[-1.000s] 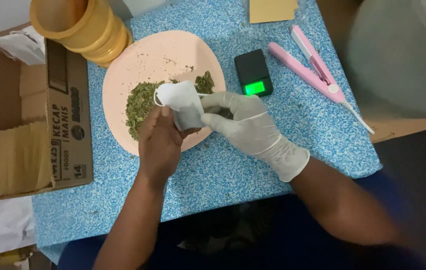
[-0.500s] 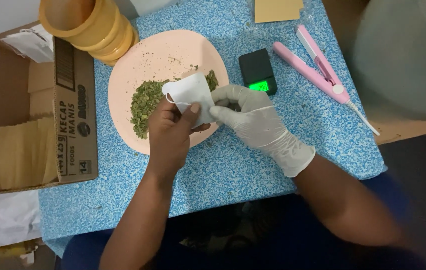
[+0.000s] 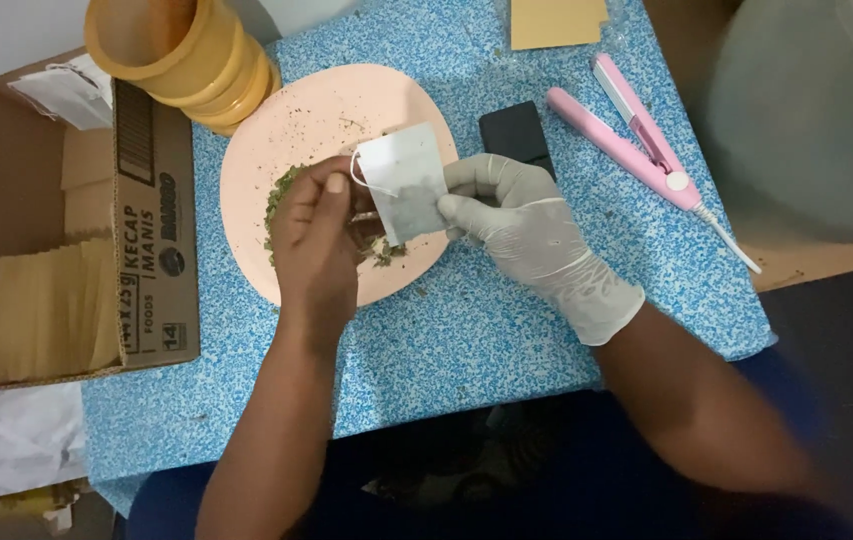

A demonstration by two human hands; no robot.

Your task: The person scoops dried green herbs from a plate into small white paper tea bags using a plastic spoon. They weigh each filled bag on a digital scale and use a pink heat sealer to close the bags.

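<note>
My bare left hand and white-gloved right hand pinching a small white paper tea bag by its side edges, above the round pink plate of dried green herbs, black pocket scale just beside my right knuckles, open blue-speckled tabletop toward me

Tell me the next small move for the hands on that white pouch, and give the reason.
Probably spread the pouch's mouth and dip it to the herbs. Both the bare left hand and gloved right hand pinch the white pouch above the pink plate, where green herb flakes lie loose beside it.
</note>
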